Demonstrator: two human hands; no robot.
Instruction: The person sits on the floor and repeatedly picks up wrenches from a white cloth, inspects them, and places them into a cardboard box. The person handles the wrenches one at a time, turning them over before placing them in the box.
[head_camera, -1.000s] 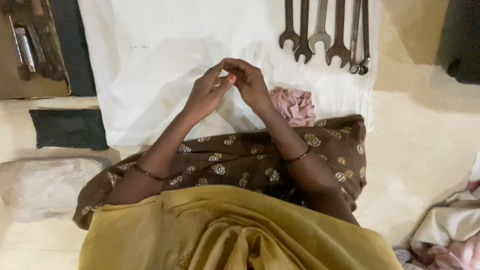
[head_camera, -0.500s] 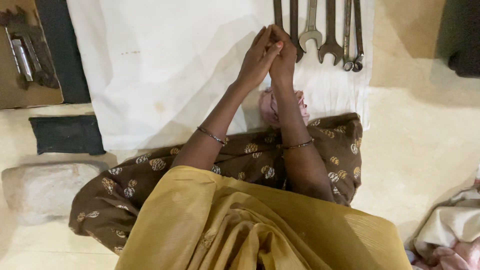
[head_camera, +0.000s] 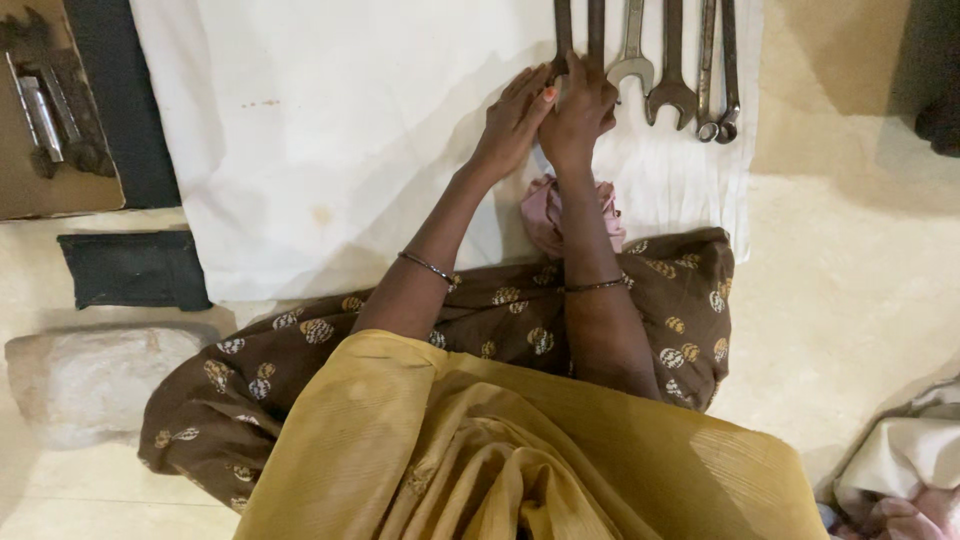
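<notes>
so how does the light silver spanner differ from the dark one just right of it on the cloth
The silver spanner is pale and shiny; the dark spanner looks dull and blackened. The silver spanner's open jaw ends higher up the white cloth, while the dark spanner's jaw reaches lower, toward the person. The silver one lies next to the right hand; the dark one lies farther from it. Both lie flat, parallel, with open-ended jaws pointing toward the person.

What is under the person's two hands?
The lower ends of two dark spanners on the white cloth. The right hand and left hand hide their jaws.
</notes>
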